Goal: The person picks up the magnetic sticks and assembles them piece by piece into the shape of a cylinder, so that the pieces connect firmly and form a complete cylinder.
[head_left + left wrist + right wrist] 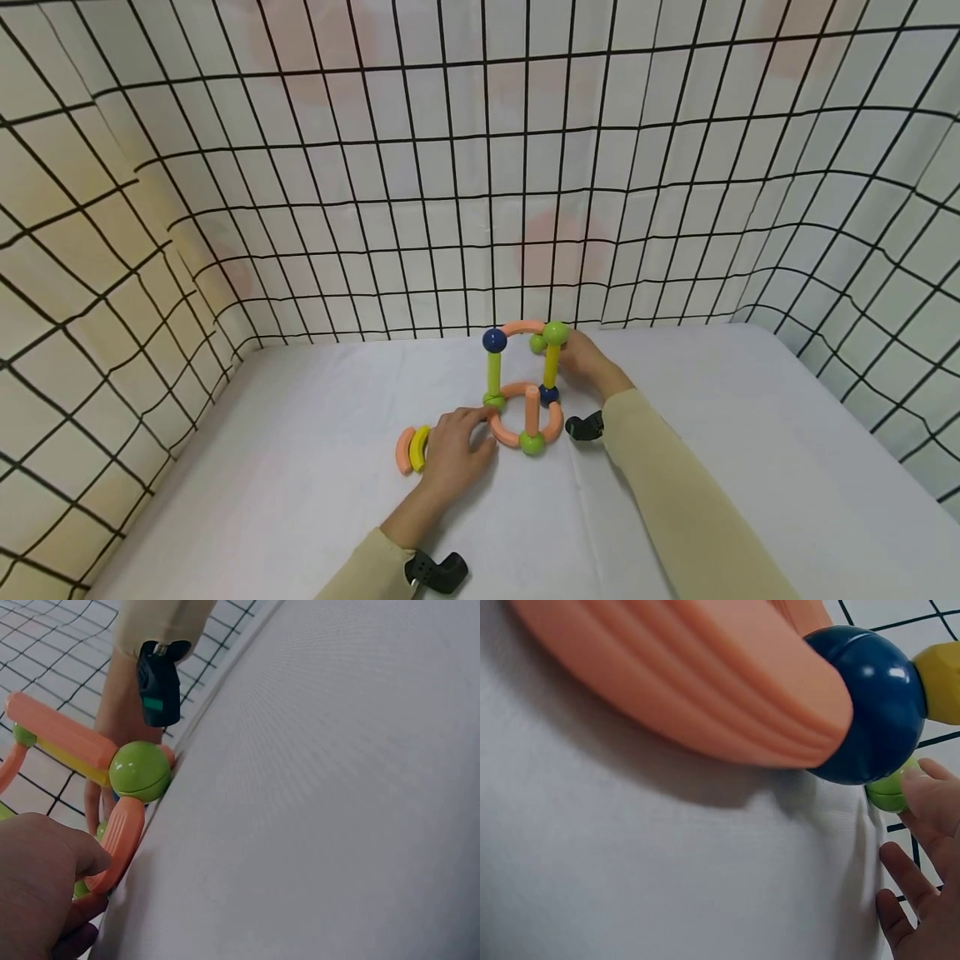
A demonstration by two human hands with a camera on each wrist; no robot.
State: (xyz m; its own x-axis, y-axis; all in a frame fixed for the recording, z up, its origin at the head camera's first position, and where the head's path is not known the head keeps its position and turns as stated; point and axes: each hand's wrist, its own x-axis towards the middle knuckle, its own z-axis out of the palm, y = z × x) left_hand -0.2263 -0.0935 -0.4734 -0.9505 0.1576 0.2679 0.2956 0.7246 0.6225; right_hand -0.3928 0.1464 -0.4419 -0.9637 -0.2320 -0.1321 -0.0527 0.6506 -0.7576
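Note:
A toy frame of rods and balls stands on the table, with a lower ring of curved orange rods [501, 432]. Upright are a lime rod [494, 372], a yellow rod [552, 367] and a short orange rod [532, 410] rising from a green ball [532, 443]. A dark blue ball [494, 340] tops the left side. My left hand [452, 454] pinches a curved orange rod [121, 841] of the ring between thumb and fingers. Behind the frame, my right hand [588, 360] pinches a green ball [889, 793] with thumb and finger, its other fingers spread.
A loose orange curved rod [405, 451] and a yellow curved rod [419, 448] lie left of my left hand. The white table [300, 467] meets a black-grid white backdrop [465, 183] behind and at both sides.

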